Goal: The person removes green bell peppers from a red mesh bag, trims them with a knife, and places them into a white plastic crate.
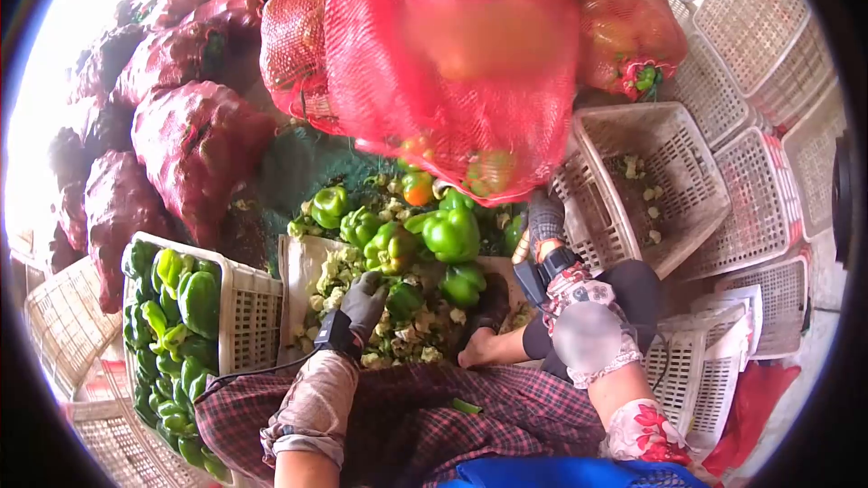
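My left hand (364, 303), in a dark grey glove, rests over a pile of pale pepper cores and trimmings (334, 276). Its fingers are loosely extended beside a green bell pepper (404, 300), and I see nothing held. My right hand (545, 217), also gloved, is closed at the lower edge of a big red mesh bag (452, 63). Its fingertips are partly hidden, and a small tan piece shows beside them. Under the bag lie several loose bell peppers, among them a large green pepper (452, 233) and an orange-green pepper (417, 188).
A crate (251, 316) full of green peppers stands at my left. Stuffed red mesh sacks (199, 149) are heaped behind it. On the right are a plastic crate (597, 163) holding some scraps and stacked crates (755, 208). My bare foot (479, 348) is near the pile.
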Action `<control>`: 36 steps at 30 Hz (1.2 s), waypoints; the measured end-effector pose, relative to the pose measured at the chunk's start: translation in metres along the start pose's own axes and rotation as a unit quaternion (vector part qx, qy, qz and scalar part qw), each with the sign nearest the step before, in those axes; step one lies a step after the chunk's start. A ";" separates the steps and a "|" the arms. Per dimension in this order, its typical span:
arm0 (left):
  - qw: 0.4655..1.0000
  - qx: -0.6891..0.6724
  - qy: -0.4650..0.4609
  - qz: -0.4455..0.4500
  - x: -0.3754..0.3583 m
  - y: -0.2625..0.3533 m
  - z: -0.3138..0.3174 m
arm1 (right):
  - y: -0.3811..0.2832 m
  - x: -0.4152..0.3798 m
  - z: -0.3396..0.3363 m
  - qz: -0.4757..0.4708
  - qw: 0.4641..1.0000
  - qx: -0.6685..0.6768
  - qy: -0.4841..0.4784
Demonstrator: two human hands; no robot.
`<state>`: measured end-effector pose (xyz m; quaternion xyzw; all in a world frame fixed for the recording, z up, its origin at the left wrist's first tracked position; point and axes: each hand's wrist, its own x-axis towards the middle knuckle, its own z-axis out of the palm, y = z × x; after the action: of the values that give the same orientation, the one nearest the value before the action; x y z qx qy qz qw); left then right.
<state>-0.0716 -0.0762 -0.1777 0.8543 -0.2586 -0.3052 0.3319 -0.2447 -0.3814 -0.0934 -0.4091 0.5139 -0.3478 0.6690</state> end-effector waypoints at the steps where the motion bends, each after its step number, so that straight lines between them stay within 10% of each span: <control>1: 1.000 -0.002 0.011 0.004 0.000 -0.001 -0.001 | 0.005 0.003 -0.001 -0.006 1.000 -0.004 -0.001; 4: 0.960 0.178 0.136 0.168 0.019 0.009 0.001 | 0.015 0.009 -0.003 -0.016 1.000 -0.012 -0.001; 7: 0.945 0.278 0.056 0.164 0.050 0.031 0.002 | 0.019 0.014 -0.004 -0.024 0.999 -0.026 -0.002; 18: 0.994 -0.083 0.052 -0.044 0.075 -0.012 0.030 | 0.044 -0.028 0.019 0.040 0.982 -0.183 -0.028; 21: 0.922 -0.383 0.001 -0.051 0.049 0.001 0.013 | 0.097 -0.038 0.026 -0.226 0.902 -0.314 -0.193; 24: 0.903 -0.415 -0.107 0.021 0.014 0.048 -0.043 | 0.102 -0.061 0.058 0.055 0.845 -0.478 -0.233; 27: 0.910 -0.372 -0.153 0.102 -0.036 0.106 -0.083 | 0.057 -0.117 0.055 -0.050 0.877 -0.376 -0.295; 31: 0.843 -0.504 -0.050 0.182 -0.089 0.137 -0.085 | -0.010 -0.188 0.055 0.084 0.952 0.105 -0.275; 36: 0.759 -0.609 -0.014 0.230 -0.150 0.175 -0.033 | -0.045 -0.260 0.016 0.074 0.973 0.073 -0.208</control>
<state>-0.1925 -0.0794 0.0214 0.3832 -0.2115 -0.3246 0.8385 -0.2912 -0.1667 0.0539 -0.3833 0.3656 -0.2409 0.8133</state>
